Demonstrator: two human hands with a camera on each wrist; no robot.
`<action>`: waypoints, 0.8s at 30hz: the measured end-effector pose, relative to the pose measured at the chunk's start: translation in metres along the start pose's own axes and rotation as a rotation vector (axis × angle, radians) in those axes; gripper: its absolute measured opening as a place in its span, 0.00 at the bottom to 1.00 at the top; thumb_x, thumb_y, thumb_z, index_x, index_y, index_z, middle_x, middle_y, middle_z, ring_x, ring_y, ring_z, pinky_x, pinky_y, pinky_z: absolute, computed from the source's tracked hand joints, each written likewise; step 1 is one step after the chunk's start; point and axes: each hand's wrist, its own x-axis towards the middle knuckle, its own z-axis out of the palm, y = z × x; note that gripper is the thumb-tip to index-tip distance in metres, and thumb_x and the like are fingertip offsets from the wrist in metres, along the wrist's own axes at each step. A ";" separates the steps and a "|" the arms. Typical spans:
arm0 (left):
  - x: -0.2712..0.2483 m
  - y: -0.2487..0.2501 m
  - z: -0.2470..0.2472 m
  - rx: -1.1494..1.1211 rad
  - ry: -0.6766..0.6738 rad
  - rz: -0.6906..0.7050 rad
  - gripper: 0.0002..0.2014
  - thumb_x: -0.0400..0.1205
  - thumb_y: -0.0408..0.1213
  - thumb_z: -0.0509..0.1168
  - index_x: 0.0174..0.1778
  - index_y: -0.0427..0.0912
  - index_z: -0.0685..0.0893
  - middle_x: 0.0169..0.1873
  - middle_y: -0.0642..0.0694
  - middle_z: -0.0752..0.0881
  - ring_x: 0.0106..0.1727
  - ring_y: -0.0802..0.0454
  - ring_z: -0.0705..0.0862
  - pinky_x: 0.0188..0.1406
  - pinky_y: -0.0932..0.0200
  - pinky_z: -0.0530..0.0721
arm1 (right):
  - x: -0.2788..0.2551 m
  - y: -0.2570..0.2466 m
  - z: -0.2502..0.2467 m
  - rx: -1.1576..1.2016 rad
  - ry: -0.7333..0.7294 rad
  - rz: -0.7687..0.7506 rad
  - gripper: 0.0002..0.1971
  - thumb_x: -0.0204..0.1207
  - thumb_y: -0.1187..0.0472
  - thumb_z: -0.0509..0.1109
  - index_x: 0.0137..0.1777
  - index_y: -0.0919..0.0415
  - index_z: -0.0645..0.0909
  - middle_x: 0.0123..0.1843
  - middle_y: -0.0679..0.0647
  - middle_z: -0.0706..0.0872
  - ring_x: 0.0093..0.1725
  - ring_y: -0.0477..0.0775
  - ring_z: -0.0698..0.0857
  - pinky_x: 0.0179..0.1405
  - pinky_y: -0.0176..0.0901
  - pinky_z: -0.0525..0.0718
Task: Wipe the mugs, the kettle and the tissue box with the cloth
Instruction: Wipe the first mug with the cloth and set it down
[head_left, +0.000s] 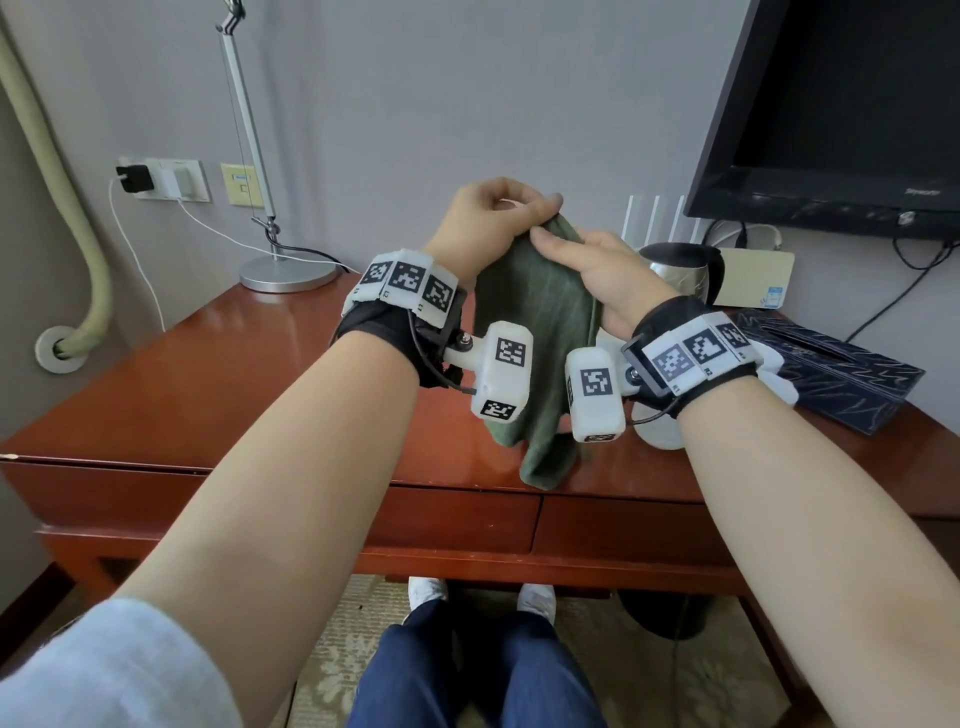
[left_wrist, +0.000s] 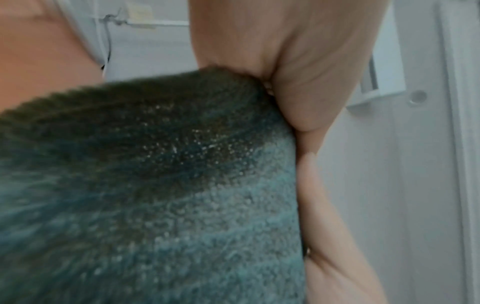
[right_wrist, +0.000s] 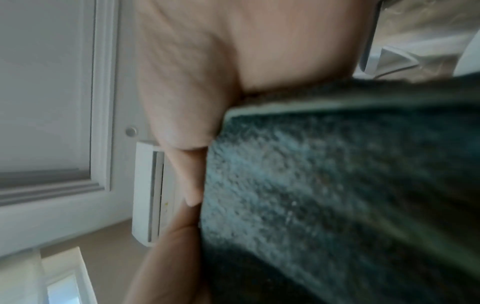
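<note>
Above the wooden desk (head_left: 218, 374), both hands pinch the green cloth (head_left: 540, 332) by its top edge: left hand (head_left: 493, 223) at 11 o'clock, right hand (head_left: 597, 275) at 1. Kettle (head_left: 680, 270) and tissue box (head_left: 831, 374) sit at 2 o'clock behind.

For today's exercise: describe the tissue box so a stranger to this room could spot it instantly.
Start at the black monitor on the right. On the red-brown desk below it lies the tissue box, low, flat and dark blue with pale scribbled lines, unlike the rounded shiny kettle beside it.
</note>
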 end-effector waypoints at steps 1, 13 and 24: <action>-0.001 0.000 0.001 -0.074 -0.020 -0.028 0.07 0.82 0.37 0.72 0.40 0.40 0.83 0.34 0.45 0.86 0.34 0.53 0.86 0.39 0.58 0.87 | -0.003 -0.003 0.000 0.031 -0.004 -0.014 0.10 0.83 0.60 0.65 0.51 0.66 0.83 0.42 0.58 0.91 0.44 0.54 0.90 0.49 0.45 0.89; -0.001 -0.003 0.031 -0.341 -0.405 -0.076 0.07 0.84 0.38 0.67 0.46 0.40 0.89 0.38 0.41 0.84 0.35 0.50 0.79 0.35 0.59 0.78 | -0.054 -0.004 -0.031 0.468 0.066 -0.175 0.14 0.80 0.61 0.65 0.62 0.67 0.79 0.58 0.64 0.86 0.60 0.62 0.85 0.62 0.57 0.83; -0.032 -0.035 0.104 -0.014 -0.657 -0.216 0.04 0.83 0.26 0.66 0.53 0.35 0.80 0.42 0.42 0.81 0.33 0.59 0.81 0.32 0.67 0.79 | -0.130 0.032 -0.076 0.674 0.311 -0.225 0.22 0.77 0.57 0.64 0.70 0.63 0.79 0.62 0.62 0.85 0.61 0.60 0.85 0.60 0.57 0.84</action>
